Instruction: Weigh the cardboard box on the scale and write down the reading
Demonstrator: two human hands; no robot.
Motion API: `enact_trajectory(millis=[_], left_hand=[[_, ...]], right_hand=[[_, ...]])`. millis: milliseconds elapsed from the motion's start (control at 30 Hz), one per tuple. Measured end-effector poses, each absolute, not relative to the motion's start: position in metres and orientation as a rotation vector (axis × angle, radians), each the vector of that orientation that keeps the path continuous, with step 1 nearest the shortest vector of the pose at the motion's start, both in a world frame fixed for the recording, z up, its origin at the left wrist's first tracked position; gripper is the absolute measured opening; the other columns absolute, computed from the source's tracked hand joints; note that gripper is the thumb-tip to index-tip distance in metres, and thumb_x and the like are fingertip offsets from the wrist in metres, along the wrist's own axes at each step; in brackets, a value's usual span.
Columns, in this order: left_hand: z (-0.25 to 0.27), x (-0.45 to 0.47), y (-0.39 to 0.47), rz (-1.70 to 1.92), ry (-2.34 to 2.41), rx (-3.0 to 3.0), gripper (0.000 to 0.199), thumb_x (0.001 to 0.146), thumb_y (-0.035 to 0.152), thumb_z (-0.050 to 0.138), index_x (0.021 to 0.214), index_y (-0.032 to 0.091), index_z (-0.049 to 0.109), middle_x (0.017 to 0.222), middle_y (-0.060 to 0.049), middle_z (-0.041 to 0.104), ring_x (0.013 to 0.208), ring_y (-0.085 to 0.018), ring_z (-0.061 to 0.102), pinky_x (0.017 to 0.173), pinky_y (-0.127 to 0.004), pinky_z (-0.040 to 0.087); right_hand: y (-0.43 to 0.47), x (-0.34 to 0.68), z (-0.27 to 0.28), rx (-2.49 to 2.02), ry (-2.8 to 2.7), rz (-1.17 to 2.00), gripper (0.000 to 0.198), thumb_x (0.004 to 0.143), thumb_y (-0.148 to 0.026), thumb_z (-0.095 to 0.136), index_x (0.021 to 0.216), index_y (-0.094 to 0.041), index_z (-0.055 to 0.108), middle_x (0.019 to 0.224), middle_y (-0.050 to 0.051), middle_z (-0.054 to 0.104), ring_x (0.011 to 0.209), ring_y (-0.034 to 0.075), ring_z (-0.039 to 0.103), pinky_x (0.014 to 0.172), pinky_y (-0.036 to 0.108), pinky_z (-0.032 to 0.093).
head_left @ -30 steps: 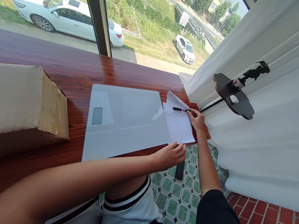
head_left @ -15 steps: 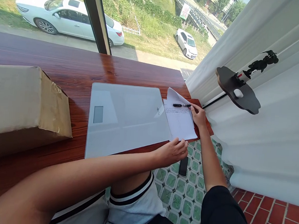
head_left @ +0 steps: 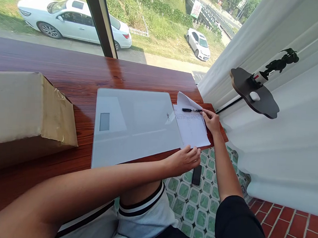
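Note:
A notebook (head_left: 192, 130) lies on the table's right end, its top leaf curled up and rows of small handwriting near the top of the page. Across the page sits a black pen (head_left: 191, 110), roughly level. My right hand (head_left: 210, 120) is at the notebook's right edge, thumb and fingers closed at the pen's right end. My left hand (head_left: 186, 161) is at the page's lower edge, its fingers loosely bent and slightly apart, with nothing seen in them. Left of the notebook lies a flat, pale glass-topped scale (head_left: 137, 128) with a grey display window.
A cardboard box (head_left: 56, 116) stands on the left of the wooden table (head_left: 151, 75). A dark phone-like slab (head_left: 197, 175) is below the table edge, over the tiled floor (head_left: 189, 210). At right, a small wavy stand (head_left: 264, 105) holds a plant (head_left: 281, 63) before a white curtain (head_left: 286, 148).
My right hand and the pen have shifted slightly left over the page. My left hand stays at the lower edge. The whole view has moved a little.

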State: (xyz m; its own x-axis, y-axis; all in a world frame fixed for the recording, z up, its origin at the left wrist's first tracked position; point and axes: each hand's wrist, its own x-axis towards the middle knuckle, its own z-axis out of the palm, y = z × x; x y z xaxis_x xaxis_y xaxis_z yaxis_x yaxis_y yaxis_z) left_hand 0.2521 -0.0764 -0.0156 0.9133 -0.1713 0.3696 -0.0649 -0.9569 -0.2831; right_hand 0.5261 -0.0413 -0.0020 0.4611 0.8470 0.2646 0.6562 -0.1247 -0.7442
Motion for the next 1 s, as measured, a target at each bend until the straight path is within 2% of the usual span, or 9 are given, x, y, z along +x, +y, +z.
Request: enact_trajectory(millis=[200,400,633,733,1000], left_hand=[[-0.018,0.252,-0.076,-0.619,0.174,-2.835,0.042,0.091,0.023,0.047,0.131,0.015,0.055,0.142,-0.018,0.053,0.124,-0.029,0.050,0.095,-0.042,0.038],[-0.015,0.252,-0.075,-0.607,0.198,-2.908,0.042,0.091,0.021,0.048,0.131,0.015,0.055,0.142,-0.019,0.053,0.125,-0.029,0.050,0.094,-0.041,0.038],[-0.012,0.251,-0.074,-0.582,0.208,-2.836,0.039,0.096,0.020,0.040,0.132,0.018,0.054,0.144,-0.015,0.053,0.127,-0.027,0.049,0.096,-0.042,0.040],[-0.008,0.251,-0.073,-0.598,0.271,-2.851,0.037,0.095,0.020,0.044,0.130,0.020,0.056,0.141,-0.014,0.056,0.128,-0.026,0.050,0.097,-0.040,0.040],[-0.009,0.244,-0.080,-0.575,0.685,-2.920,0.032,0.096,0.018,0.044,0.118,0.028,0.064,0.126,-0.008,0.067,0.119,-0.018,0.055,0.097,-0.035,0.043]], right_hand=[[-0.041,0.527,-0.002,-1.819,-1.227,0.210,0.038,0.091,-0.044,0.052,0.107,-0.016,0.072,0.110,0.009,0.071,0.102,0.019,0.066,0.094,0.032,0.051],[-0.037,0.531,-0.005,-1.863,-1.175,0.060,0.033,0.092,-0.046,0.044,0.096,-0.018,0.060,0.101,0.008,0.067,0.094,0.018,0.060,0.088,0.030,0.048],[-0.035,0.533,-0.007,-1.866,-1.163,0.092,0.020,0.087,-0.027,0.036,0.087,-0.019,0.054,0.092,0.005,0.060,0.084,0.016,0.053,0.083,0.028,0.043],[-0.034,0.535,-0.008,-1.846,-1.214,0.071,0.014,0.086,-0.022,0.034,0.081,-0.019,0.047,0.084,0.004,0.054,0.079,0.015,0.050,0.081,0.028,0.041],[-0.028,0.539,-0.014,-1.860,-1.083,0.120,0.012,0.085,-0.021,0.037,0.083,-0.019,0.048,0.084,0.004,0.055,0.075,0.015,0.047,0.078,0.028,0.040]])
